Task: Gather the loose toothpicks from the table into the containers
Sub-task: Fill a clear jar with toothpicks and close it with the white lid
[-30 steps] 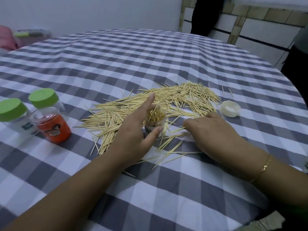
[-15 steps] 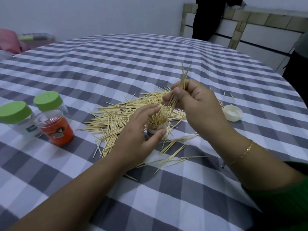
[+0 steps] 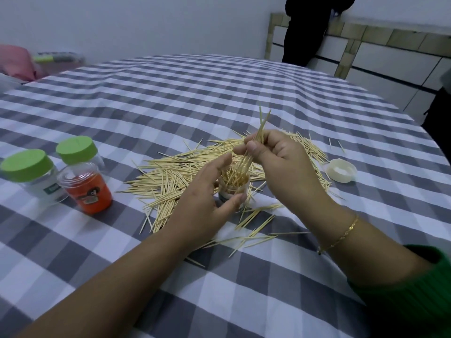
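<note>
Fingers (image 3: pixel 252 146) of the right hand (image 3: pixel 280 159) pinched a thin bundle of pale wooden toothpicks (image 3: pixel 263 123), lower ends at the mouth of the small clear plastic container (image 3: pixel 231 191) at frame centre. The left hand (image 3: pixel 205 201) curled round it, amid the loose toothpick pile (image 3: pixel 170 174).

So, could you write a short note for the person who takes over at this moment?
Left hand holds the small jar upright on the table.
Right hand pinches a bunch of toothpicks, lower tips at the jar's mouth.
Done: jar partly filled.
Left: the pile behind the jar and the strays in front.
The white lid lies to the right; two green-lidded jars and an orange jar stand at left.
</note>
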Demonstrator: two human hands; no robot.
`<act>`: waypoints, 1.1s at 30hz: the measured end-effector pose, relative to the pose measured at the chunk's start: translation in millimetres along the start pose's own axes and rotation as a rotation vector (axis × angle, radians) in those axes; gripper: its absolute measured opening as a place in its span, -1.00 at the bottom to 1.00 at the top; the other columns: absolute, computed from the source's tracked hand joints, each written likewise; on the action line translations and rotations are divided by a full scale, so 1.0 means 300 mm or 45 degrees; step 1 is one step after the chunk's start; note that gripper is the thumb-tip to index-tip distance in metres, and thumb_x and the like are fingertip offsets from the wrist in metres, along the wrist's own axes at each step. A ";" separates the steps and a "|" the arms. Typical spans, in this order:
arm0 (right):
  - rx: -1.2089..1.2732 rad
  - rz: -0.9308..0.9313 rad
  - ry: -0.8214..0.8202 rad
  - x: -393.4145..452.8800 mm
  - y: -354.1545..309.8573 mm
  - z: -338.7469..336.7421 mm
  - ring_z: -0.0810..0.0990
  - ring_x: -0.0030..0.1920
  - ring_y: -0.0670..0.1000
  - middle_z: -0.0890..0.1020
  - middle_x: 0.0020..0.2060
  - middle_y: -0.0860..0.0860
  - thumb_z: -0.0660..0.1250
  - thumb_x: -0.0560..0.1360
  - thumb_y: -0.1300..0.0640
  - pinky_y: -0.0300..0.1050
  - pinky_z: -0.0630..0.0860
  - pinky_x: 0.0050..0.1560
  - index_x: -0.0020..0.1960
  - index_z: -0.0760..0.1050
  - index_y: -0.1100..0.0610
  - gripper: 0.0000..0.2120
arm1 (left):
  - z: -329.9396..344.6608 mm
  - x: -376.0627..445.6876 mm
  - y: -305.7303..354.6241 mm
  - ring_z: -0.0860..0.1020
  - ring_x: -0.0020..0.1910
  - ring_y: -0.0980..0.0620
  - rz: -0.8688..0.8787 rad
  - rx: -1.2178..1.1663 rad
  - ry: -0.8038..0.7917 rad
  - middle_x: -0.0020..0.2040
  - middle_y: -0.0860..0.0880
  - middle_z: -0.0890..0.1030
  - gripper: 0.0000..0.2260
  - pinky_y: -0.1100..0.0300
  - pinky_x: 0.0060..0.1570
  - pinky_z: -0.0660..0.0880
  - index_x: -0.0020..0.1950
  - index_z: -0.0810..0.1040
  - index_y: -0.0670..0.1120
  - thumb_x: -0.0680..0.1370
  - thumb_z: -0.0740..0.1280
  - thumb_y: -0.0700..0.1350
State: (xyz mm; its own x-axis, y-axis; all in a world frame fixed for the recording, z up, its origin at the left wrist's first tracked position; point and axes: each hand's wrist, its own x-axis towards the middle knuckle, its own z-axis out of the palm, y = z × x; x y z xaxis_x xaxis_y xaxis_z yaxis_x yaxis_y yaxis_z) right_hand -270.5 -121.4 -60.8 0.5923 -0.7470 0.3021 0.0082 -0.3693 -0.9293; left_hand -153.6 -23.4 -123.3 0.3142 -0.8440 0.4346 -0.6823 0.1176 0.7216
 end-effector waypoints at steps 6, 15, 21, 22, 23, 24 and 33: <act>0.309 0.279 -0.057 -0.032 0.060 0.031 0.65 -0.10 -0.12 0.67 -0.14 -0.08 0.25 0.57 0.23 -0.09 0.61 -0.09 -0.01 0.59 0.12 -0.86 | 0.002 0.004 -0.006 0.34 0.35 0.28 -0.007 -0.046 0.003 0.38 0.11 0.39 -0.32 0.54 0.16 0.26 0.43 0.14 0.18 0.45 0.45 -0.09; 0.373 0.464 -0.225 -0.022 0.081 0.024 0.59 0.15 0.18 0.60 0.15 0.13 0.28 0.55 0.19 0.06 0.59 0.01 0.15 0.59 0.07 -0.79 | -0.001 0.005 -0.003 0.43 0.28 0.22 -0.009 -0.035 0.013 0.37 0.09 0.41 -0.31 0.45 0.12 0.39 0.44 0.15 0.16 0.42 0.44 -0.02; 0.197 0.220 -0.215 -0.034 0.047 0.022 0.53 0.02 -0.34 0.57 0.12 -0.15 0.16 0.59 0.02 -0.46 0.48 -0.08 0.25 0.47 -0.06 -0.74 | -0.002 0.004 0.003 0.39 0.30 0.26 -0.021 -0.024 -0.017 0.36 0.11 0.40 -0.34 0.52 0.12 0.33 0.46 0.17 0.12 0.45 0.41 0.01; 0.175 0.216 -0.207 -0.033 0.047 0.025 0.54 0.01 -0.32 0.58 0.11 -0.13 0.14 0.61 0.03 -0.47 0.48 -0.13 0.24 0.49 -0.02 -0.74 | -0.002 0.004 0.005 0.39 0.29 0.24 -0.029 -0.008 -0.030 0.35 0.12 0.40 -0.34 0.48 0.16 0.33 0.48 0.18 0.09 0.47 0.42 -0.01; 0.165 0.219 -0.205 -0.032 0.050 0.029 0.56 0.02 -0.27 0.59 0.11 -0.09 0.13 0.62 0.06 -0.46 0.48 -0.17 0.23 0.51 0.03 -0.73 | -0.003 0.004 0.008 0.40 0.26 0.23 -0.035 0.007 -0.038 0.32 0.12 0.41 -0.35 0.43 0.20 0.34 0.49 0.20 0.06 0.48 0.42 -0.04; 0.137 0.213 -0.208 -0.031 0.051 0.032 0.56 0.04 -0.23 0.59 0.11 -0.07 0.14 0.62 0.10 -0.45 0.49 -0.15 0.23 0.52 0.06 -0.74 | -0.004 0.004 0.010 0.40 0.23 0.23 -0.037 0.020 -0.037 0.29 0.13 0.42 -0.37 0.41 0.20 0.34 0.49 0.22 0.03 0.48 0.42 -0.05; -0.159 0.093 -0.341 -0.039 0.061 0.035 0.17 0.43 -0.23 0.27 0.46 -0.12 0.08 0.62 -0.02 -0.26 0.07 0.47 0.48 0.22 0.05 -0.55 | -0.007 0.012 0.010 0.42 0.20 0.25 0.010 0.050 -0.056 0.28 0.11 0.47 -0.41 0.38 0.17 0.37 0.45 0.32 -0.01 0.46 0.32 0.12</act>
State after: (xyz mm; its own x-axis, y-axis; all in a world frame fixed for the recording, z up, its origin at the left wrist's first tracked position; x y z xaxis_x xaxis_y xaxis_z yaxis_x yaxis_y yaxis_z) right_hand -268.9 -113.7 -83.4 0.7790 -0.6080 0.1529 -0.1316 -0.3971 -0.9083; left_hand -153.2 -24.9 -118.4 0.2804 -0.8654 0.4153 -0.7103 0.1039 0.6961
